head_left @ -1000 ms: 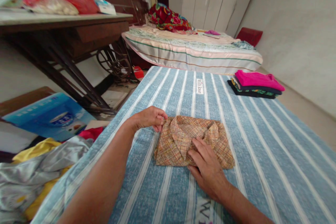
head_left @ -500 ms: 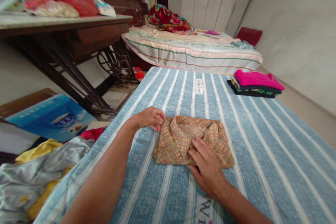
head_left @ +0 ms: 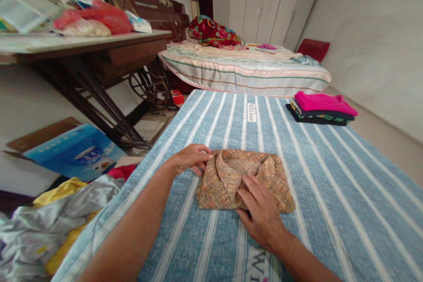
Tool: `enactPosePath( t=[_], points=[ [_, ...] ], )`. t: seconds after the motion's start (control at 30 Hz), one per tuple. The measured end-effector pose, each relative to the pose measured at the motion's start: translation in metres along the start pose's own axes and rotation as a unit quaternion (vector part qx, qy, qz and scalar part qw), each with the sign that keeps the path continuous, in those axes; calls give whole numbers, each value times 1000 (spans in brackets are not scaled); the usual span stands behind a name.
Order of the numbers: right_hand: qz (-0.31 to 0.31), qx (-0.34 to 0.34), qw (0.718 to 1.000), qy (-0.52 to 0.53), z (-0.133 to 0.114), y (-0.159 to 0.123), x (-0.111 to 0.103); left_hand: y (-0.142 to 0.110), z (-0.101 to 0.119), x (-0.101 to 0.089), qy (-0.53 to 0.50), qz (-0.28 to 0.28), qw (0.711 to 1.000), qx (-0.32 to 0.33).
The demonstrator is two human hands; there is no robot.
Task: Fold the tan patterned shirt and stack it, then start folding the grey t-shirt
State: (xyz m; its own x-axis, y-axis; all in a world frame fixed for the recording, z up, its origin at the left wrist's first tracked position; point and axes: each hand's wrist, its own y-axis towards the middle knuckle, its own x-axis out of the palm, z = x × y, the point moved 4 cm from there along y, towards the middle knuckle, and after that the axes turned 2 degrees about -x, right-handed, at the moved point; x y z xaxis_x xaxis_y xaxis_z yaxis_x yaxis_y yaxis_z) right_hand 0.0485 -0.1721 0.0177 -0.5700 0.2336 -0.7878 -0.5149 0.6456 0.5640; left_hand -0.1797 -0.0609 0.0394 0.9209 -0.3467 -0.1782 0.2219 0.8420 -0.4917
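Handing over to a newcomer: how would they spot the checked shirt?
Find the blue-and-white striped cloth in the foreground. On it, the folded shirt lies with the left hand at its far-left corner and the right hand on its front. Its brownish check and visible collar set it apart from the pink-topped clothes stack farther back right.

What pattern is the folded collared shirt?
The shirt has a brownish-orange plaid pattern, best seen in the head view.
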Motion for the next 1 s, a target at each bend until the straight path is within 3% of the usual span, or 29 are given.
enactPosePath(
  t=[0.1,0.3,0.57,0.77,0.93,1.0],
  points=[
    [4,0,1000,-1,0,-1,1,-3,3,6,4,31,999,19],
    [27,-7,1000,2,2,-4,3,-1,11,10,-25,70,990,119],
    [34,-15,999,2,2,-4,3,-13,0,5,-19,208,976,66],
    [28,-7,1000,1,2,-3,3,-15,-10,14,-25,204,979,0],
    [32,-7,999,6,3,-3,2,-10,-4,16,-61,222,967,107],
    [35,-8,999,7,3,-3,1,-7,-4,15,-51,244,961,119]
  ],
)
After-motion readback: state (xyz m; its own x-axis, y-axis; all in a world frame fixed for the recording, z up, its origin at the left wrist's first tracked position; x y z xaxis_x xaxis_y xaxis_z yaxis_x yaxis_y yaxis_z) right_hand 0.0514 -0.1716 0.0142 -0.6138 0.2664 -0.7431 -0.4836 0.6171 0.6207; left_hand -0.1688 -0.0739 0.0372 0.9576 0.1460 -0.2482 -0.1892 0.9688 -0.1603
